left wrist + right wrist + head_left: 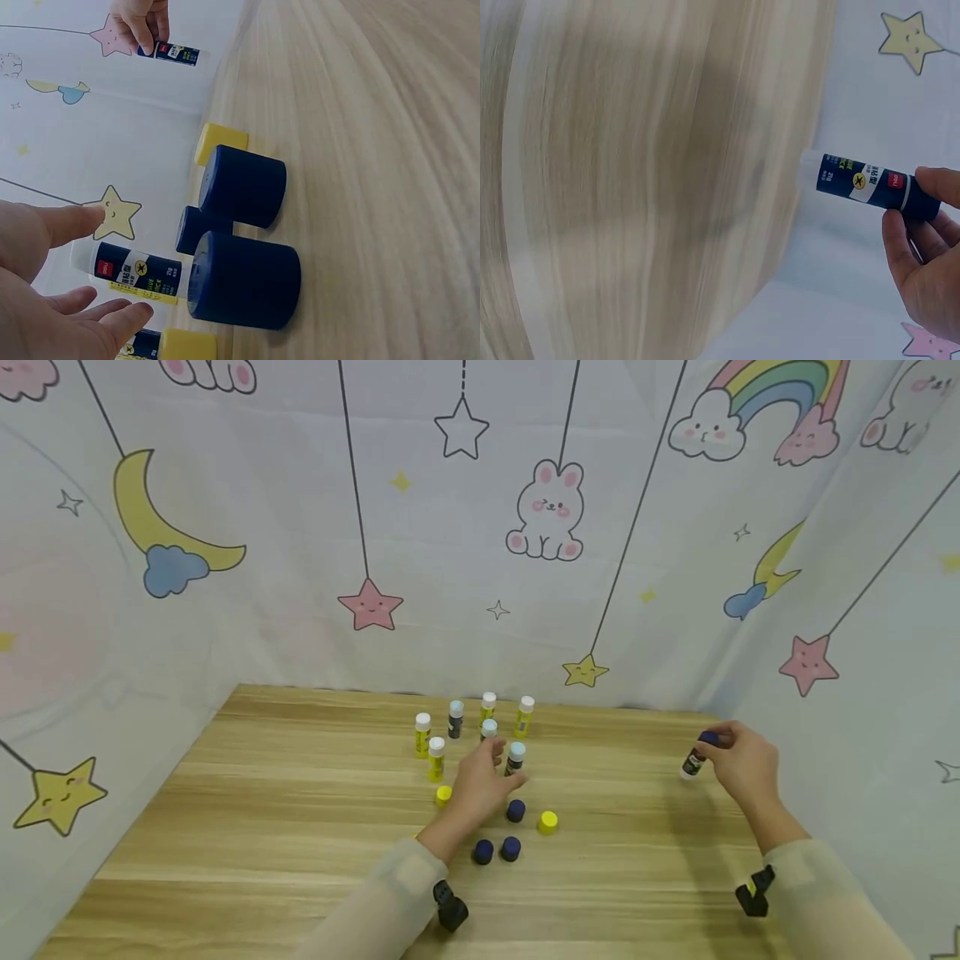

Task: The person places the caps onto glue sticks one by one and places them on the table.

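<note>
My right hand (744,768) pinches a dark blue glue stick (866,182) by its blue-capped end, tilted above the right side of the table. Its white end points down and away from the hand. On the table's middle, my left hand (480,781) reaches in among the standing glue sticks with thumb and fingers spread. Nearest to it is an uncapped navy glue stick (515,760) with a pale top. In the left wrist view that navy stick (139,270) shows between thumb and fingers, with a gap at the thumb. Another navy stick (489,728) is partly hidden behind the fingers.
Yellow glue sticks (423,737) and a further navy one (456,720) stand at the back. Loose navy caps (512,848) and yellow caps (548,822) lie in front, around the left forearm. A printed curtain (300,652) hangs along the wooden table's (247,793) back edge and right side.
</note>
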Demonstrator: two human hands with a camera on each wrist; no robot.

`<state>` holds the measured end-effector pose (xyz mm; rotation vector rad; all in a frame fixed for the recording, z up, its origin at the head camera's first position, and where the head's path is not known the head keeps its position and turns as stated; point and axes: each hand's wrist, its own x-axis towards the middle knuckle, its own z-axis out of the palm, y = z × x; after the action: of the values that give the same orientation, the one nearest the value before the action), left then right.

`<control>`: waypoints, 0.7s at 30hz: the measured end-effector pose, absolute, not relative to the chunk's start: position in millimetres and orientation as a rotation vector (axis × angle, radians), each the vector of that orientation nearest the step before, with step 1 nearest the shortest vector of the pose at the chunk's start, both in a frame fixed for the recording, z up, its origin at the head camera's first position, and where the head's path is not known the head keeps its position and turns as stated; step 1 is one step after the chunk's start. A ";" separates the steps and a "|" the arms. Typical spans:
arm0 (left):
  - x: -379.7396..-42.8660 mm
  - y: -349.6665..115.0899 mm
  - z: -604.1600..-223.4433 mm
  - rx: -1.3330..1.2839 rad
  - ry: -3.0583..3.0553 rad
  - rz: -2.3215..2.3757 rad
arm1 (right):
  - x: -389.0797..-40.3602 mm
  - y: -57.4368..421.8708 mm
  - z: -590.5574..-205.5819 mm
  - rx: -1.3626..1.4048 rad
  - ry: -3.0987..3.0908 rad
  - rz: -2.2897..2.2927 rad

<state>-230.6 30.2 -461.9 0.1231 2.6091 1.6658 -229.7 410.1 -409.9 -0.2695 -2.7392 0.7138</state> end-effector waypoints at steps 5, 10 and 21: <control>-233.1 33.0 -462.4 0.137 2.606 1.647 | -234.6 426.5 -416.2 -0.303 -2.757 0.724; -235.9 36.3 -461.8 0.126 2.615 1.630 | -237.8 435.9 -421.3 -0.337 -2.762 0.724; -245.5 36.9 -468.1 0.179 2.656 1.607 | -245.5 444.6 -423.8 -0.306 -2.792 0.599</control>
<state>-245.5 36.9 -468.1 0.1794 2.6557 1.6075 -245.5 444.6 -423.8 -0.3055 -2.7915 0.5993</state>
